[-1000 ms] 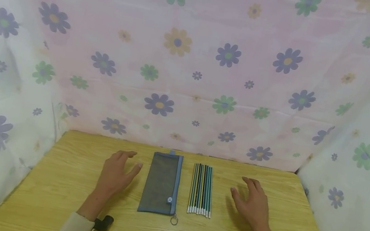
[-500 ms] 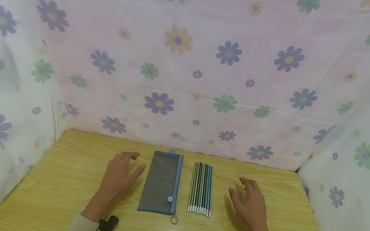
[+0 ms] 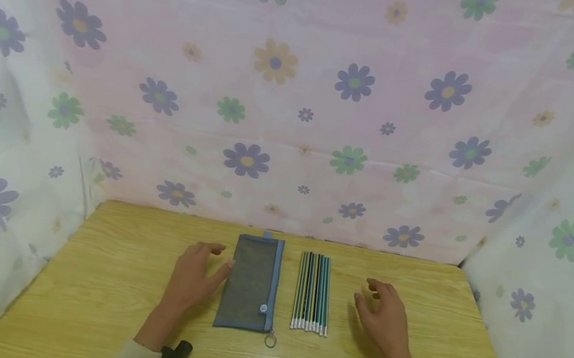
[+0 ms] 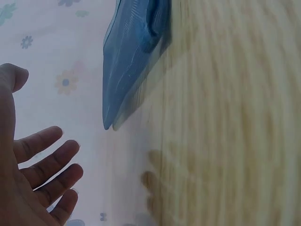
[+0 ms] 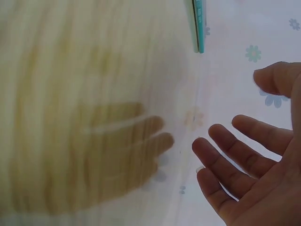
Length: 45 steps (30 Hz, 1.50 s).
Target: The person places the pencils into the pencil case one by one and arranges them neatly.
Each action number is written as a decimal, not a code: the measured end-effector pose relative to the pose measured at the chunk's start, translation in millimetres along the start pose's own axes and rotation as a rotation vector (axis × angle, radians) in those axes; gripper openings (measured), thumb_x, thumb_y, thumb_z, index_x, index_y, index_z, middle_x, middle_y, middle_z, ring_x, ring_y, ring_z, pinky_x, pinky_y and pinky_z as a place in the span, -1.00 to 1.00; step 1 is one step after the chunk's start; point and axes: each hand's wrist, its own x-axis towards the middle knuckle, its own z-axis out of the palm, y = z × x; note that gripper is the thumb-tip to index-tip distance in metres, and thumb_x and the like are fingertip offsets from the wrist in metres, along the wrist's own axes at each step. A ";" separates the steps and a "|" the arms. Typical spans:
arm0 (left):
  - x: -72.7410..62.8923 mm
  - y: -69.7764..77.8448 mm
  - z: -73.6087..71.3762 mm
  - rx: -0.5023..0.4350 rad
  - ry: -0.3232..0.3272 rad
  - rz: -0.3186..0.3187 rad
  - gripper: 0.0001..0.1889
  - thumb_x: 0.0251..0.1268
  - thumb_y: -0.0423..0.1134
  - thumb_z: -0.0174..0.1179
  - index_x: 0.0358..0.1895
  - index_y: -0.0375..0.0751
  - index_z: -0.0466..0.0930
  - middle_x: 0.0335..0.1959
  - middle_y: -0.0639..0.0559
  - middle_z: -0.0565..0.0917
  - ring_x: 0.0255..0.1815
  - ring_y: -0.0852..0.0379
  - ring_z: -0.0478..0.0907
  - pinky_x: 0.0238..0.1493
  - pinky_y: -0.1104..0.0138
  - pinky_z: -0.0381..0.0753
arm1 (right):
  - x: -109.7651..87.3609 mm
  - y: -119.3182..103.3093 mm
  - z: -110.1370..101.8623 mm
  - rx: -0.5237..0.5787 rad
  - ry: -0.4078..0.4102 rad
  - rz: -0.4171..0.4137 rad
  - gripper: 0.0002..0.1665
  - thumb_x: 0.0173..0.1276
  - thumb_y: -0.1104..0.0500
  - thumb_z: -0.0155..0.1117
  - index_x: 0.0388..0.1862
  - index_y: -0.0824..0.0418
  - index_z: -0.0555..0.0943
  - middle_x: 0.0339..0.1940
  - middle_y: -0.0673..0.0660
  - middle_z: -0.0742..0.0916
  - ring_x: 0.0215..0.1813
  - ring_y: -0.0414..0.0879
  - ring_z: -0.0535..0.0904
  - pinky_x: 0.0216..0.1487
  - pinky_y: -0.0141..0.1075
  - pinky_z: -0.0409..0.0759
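A flat blue-grey mesh pencil pouch [image 3: 248, 281] lies on the table, its zipper along the right side and a metal ring at the near corner. Beside it on the right, several pencils [image 3: 313, 292] lie in a row, white eraser ends toward me. My left hand [image 3: 195, 275] hovers at the pouch's left edge, thumb tip right at it, fingers relaxed and holding nothing. To the right of the pencils, my right hand [image 3: 386, 318] hangs above the wood with loosely bent fingers. Both palms show bare in the wrist views, with the pouch [image 4: 129, 61] and pencil ends [image 5: 198, 28] ahead.
The wooden table [image 3: 92, 272] meets a flowered cloth backdrop [image 3: 304, 80] at its far edge. More flowered cloth walls stand on both sides. A black wrist camera [image 3: 177, 353] is strapped to each wrist.
My left hand has moved right, up to the pouch's edge. The right hand has shifted slightly left, its fingers bending a little more. Pouch and pencils stay in place.
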 end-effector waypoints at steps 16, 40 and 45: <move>8.7 23.2 17.0 0.034 -0.041 -0.011 -0.45 0.43 0.11 0.38 0.25 -0.26 0.67 0.04 -0.13 0.69 0.15 -0.20 0.56 0.24 -0.18 0.46 | 4.4 -14.4 9.5 0.054 -0.069 0.025 -0.60 0.42 0.26 0.48 0.15 0.45 0.67 -0.09 0.29 0.76 -0.13 0.14 0.73 -0.05 0.06 0.74; -1.2 40.9 48.0 0.054 -0.062 0.048 -0.45 0.31 0.07 0.47 0.20 -0.22 0.66 -0.07 -0.04 0.67 0.00 -0.08 0.55 0.05 -0.05 0.53 | 10.8 -26.7 31.9 0.063 -0.143 0.086 -0.75 0.38 0.30 0.47 -0.02 0.40 0.72 -0.23 0.19 0.74 -0.25 -0.03 0.68 -0.19 -0.14 0.70; -2.1 44.3 51.8 0.049 -0.086 0.047 -0.45 0.32 0.08 0.46 0.20 -0.22 0.66 -0.07 -0.04 0.66 0.01 -0.07 0.55 0.09 -0.05 0.55 | 11.3 -29.7 35.5 0.050 -0.151 0.094 -0.76 0.38 0.29 0.43 -0.03 0.39 0.73 -0.22 0.19 0.72 -0.23 -0.01 0.63 -0.15 -0.08 0.68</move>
